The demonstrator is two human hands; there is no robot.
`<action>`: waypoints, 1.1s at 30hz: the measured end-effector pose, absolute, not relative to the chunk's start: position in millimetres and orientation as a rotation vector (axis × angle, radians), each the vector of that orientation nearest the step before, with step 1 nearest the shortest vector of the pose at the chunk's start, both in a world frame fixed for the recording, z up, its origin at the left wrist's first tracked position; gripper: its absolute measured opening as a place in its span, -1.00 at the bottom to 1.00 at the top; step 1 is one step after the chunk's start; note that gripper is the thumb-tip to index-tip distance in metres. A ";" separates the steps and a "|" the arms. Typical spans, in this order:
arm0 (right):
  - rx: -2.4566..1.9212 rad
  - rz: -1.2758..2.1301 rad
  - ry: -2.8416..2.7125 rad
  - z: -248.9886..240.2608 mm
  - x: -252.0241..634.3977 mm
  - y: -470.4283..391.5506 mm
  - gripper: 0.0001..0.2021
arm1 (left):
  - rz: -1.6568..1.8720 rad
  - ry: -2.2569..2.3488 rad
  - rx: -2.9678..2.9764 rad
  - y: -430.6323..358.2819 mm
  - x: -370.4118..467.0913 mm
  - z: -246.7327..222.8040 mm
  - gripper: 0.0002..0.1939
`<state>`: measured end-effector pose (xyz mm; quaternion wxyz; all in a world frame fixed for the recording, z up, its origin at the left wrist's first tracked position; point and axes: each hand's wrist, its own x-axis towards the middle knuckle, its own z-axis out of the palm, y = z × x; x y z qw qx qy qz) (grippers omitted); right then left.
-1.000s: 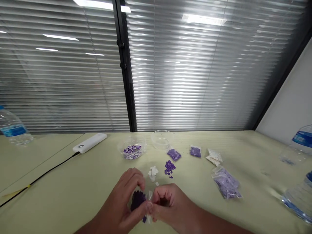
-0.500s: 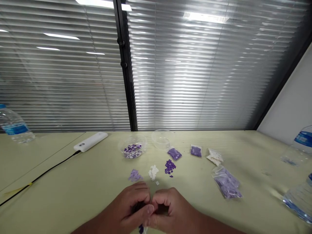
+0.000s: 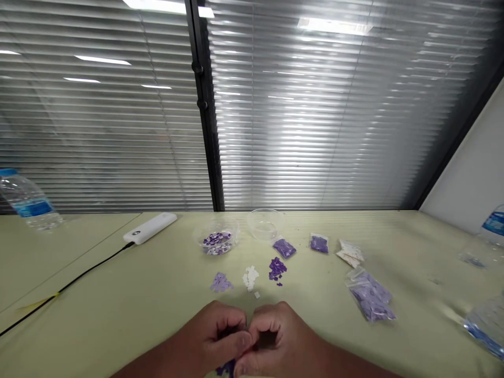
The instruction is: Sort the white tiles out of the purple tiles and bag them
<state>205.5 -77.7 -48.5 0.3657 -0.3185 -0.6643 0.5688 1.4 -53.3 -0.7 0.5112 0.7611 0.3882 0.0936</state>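
Observation:
My left hand (image 3: pixel 222 338) and my right hand (image 3: pixel 275 338) meet at the bottom middle, fingers curled and thumbs pinched together. Both are closed on what looks like a small plastic bag of dark purple pieces (image 3: pixel 223 369), mostly hidden beneath them. Just beyond my hands lie three small heaps of flat square pieces: light purple pieces (image 3: pixel 221 282), white pieces (image 3: pixel 250 278) and dark purple pieces (image 3: pixel 277 268). A single white piece (image 3: pixel 257 295) sits apart, close to my fingers.
A clear bowl (image 3: pixel 199 236) holds mixed purple and white pieces; a clear round container (image 3: pixel 265 223) stands beside it. Small filled bags (image 3: pixel 284 248) and a larger bag (image 3: pixel 372 298) lie rightward. A white power bank (image 3: pixel 151 228) with a cable is left. Water bottles (image 3: pixel 33 205) flank the table.
My hands have shifted slightly downward in the view and stay pressed together. The whole scene sits a little further right, and the things on the table keep their places.

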 end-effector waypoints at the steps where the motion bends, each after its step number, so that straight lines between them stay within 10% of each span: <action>1: -0.810 1.484 -1.661 -50.0 205.6 -77.6 -0.67 | 0.247 0.937 1.825 -52.5 1.4 -2.6 -0.63; 27: -1.145 0.828 -1.851 -43.0 201.0 -80.9 -0.76 | 0.757 0.882 2.514 -51.7 -3.2 -6.9 -0.88; 33: -1.097 1.114 -1.668 -41.1 206.5 -78.1 -0.76 | 0.776 0.782 2.576 -46.8 -6.3 -5.8 -0.20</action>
